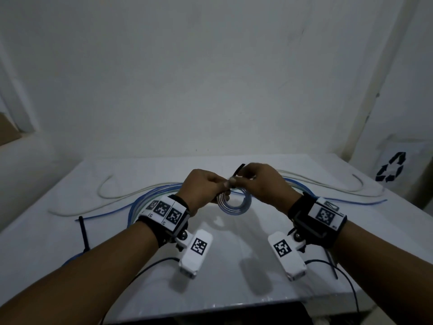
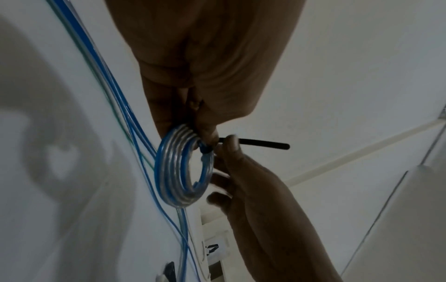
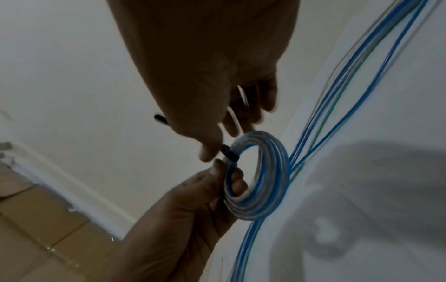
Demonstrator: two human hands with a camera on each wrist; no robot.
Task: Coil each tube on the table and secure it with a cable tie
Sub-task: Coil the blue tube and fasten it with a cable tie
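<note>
A blue-and-clear tube wound into a small coil hangs above the white table, between both hands. My left hand grips the coil's left side, fingers curled through the ring. A black cable tie wraps the top of the coil. My right hand pinches the tie right beside its head, and the tie's tail sticks out past those fingers. In the right wrist view the tail's end shows behind the right hand.
Loose blue tubes and white tubes lie uncoiled across the back of the table. Spare black cable ties lie at the left and the right. A bag with a recycling sign stands at the right.
</note>
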